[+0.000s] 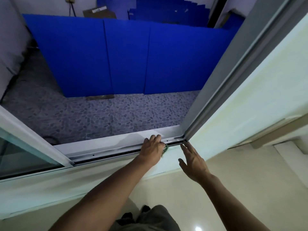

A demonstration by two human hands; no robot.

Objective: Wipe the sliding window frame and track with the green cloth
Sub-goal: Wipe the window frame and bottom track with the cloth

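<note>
No brand, label or writing can be read anywhere in the view.

The track (116,150) is a long metal channel along the bottom of the window opening; its long axis runs from lower left to upper right, rising slightly toward the right, where it meets the upright window frame (216,84). That upright slants up and to the right and is cut off by the top edge. The sliding pane (25,149) sits at the left end of the track, cut off by the left edge.

The left hand (152,147) lies on the track near its right end, fingers curled over the outer rail, holding the green cloth (165,148) down against the channel. Only a small bunched corner of the cloth shows at the thumb side of the hand; the rest is hidden beneath the palm.

The right hand (191,161) is open, fingers straight and together, holding nothing. Its fingertips reach up to the corner where track and upright meet; whether they touch the metal is hard to tell.

Beyond the opening are a pebble-patterned floor (125,112) and upright blue panels (125,55). A brown carton (98,12) behind them is blurred.
</note>
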